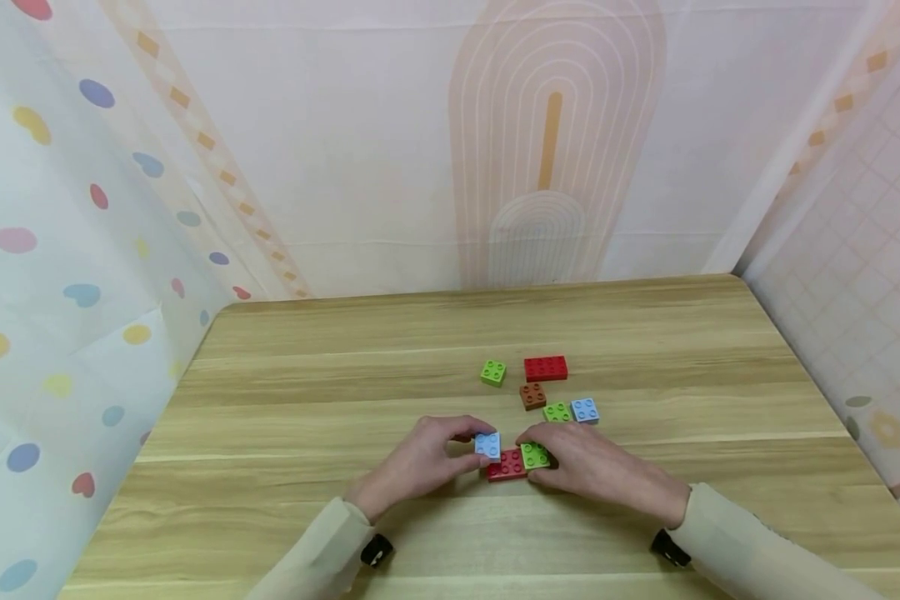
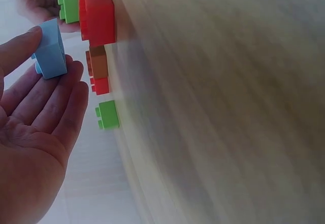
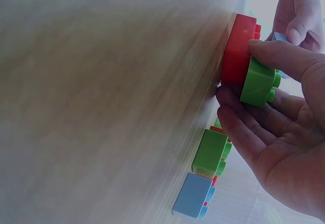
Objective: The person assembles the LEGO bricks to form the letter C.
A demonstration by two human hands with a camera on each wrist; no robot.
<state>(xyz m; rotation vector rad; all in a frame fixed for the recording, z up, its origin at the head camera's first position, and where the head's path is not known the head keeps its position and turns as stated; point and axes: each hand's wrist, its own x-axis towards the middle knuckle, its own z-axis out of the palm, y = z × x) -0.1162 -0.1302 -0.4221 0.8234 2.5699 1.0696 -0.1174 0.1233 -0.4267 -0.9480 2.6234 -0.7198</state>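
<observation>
My left hand (image 1: 423, 460) pinches a light blue square building brick (image 1: 487, 444) between thumb and fingers. It hangs in the air over the left end of a long red brick (image 1: 507, 468), its studs facing up in the head view. At the red brick's right end, my right hand (image 1: 596, 462) holds a bright green square brick (image 1: 535, 455) by its sides. In the right wrist view, this green brick (image 3: 258, 82) sits at the top of the red brick (image 3: 238, 51) and sticks out past its end, with the thumb touching both.
Beyond my hands lie a second green brick (image 1: 557, 412), another light blue brick (image 1: 585, 409), a brown brick (image 1: 532, 396), a long red brick (image 1: 546, 368) and a third green brick (image 1: 493, 372). Patterned cloth (image 1: 375, 167) hangs behind the wooden table (image 1: 307, 400).
</observation>
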